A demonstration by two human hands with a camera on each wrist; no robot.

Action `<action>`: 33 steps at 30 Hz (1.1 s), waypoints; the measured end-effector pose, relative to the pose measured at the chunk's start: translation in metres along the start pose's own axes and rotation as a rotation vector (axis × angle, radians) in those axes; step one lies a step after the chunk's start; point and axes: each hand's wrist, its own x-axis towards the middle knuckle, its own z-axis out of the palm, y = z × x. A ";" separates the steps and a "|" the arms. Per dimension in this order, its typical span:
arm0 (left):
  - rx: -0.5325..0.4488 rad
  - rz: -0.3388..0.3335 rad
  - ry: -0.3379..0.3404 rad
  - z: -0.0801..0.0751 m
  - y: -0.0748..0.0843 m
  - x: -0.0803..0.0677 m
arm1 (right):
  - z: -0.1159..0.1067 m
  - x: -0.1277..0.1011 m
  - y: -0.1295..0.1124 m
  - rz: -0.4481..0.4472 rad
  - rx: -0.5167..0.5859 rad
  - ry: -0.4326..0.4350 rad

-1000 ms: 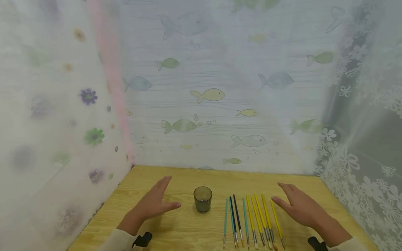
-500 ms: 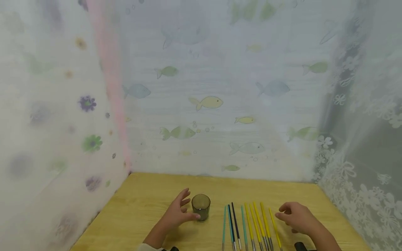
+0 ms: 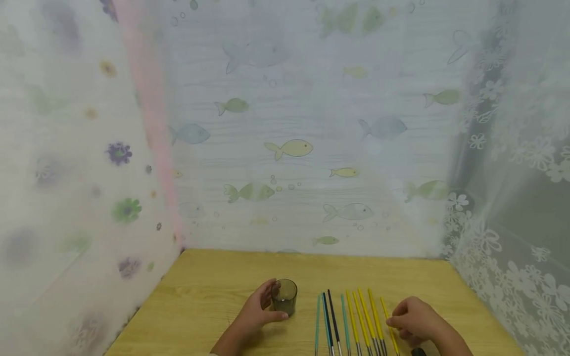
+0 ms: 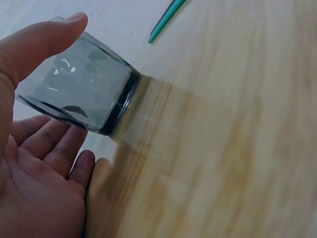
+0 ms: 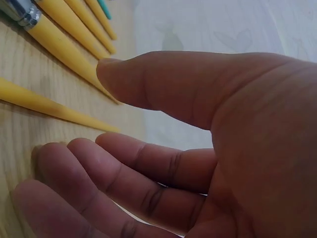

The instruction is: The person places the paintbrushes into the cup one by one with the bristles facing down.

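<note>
A smoky grey drinking glass point(image 3: 285, 302) stands upright on the wooden table. My left hand point(image 3: 251, 314) holds it from the left side, thumb across the near side and fingers curled behind; in the left wrist view the glass point(image 4: 91, 87) sits between thumb and fingers. At the right end of a row of paintbrushes lies a thin yellow paintbrush point(image 3: 395, 342). My right hand point(image 3: 418, 319) hovers over it, thumb and fingers bent. The right wrist view shows a gap between its thumb point(image 5: 148, 79) and fingers, with the yellow paintbrush point(image 5: 44, 105) apart from them.
Left of that brush lie several more yellow paintbrushes point(image 3: 366, 316), then teal point(image 3: 345, 319) and dark-handled ones point(image 3: 333, 316), ferrules toward me. Fabric with printed fish point(image 3: 298, 148) hangs behind the table point(image 3: 213, 277). Flowered curtains point(image 3: 126, 210) stand at both sides.
My left hand has moved right from beside the glass and closed around it. The right hand has come in left and down toward the end yellow paintbrush, its fingers bending.
</note>
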 end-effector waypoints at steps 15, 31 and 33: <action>0.001 0.027 -0.022 -0.001 -0.003 -0.004 | 0.020 0.002 0.000 -0.052 -0.110 0.064; 0.042 0.060 0.007 -0.001 -0.008 -0.001 | 0.028 0.005 -0.006 0.084 -0.183 0.178; 0.046 0.060 0.002 -0.001 -0.009 0.000 | 0.028 0.006 -0.006 0.091 -0.189 0.188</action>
